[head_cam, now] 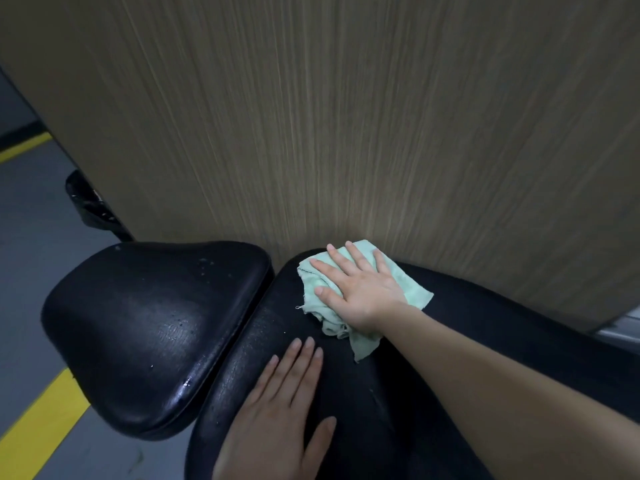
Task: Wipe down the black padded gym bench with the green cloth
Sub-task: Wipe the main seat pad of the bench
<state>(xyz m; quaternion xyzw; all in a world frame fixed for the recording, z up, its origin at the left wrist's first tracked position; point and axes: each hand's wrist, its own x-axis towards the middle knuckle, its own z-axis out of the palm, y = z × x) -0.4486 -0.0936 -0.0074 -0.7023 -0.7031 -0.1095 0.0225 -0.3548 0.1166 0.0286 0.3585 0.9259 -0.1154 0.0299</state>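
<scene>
Right hand [360, 292] presses green cloth [414, 289] flat on bench [485, 327].

The bench [152, 334] padding is glossy black; the cloth [412, 289] is pale mint green; the wall panel [346, 116] shows tan wood grain in fine streaks; the floor [31, 258] is grey with yellow stripes [41, 417].

Tall tan wood-grain panel [346, 116] filling twelve o'clock, grey floor [31, 237] at nine o'clock, yellow painted floor stripes [41, 420] at seven and ten o'clock, black metal bracket [88, 202] at nine o'clock beside the panel's edge
</scene>
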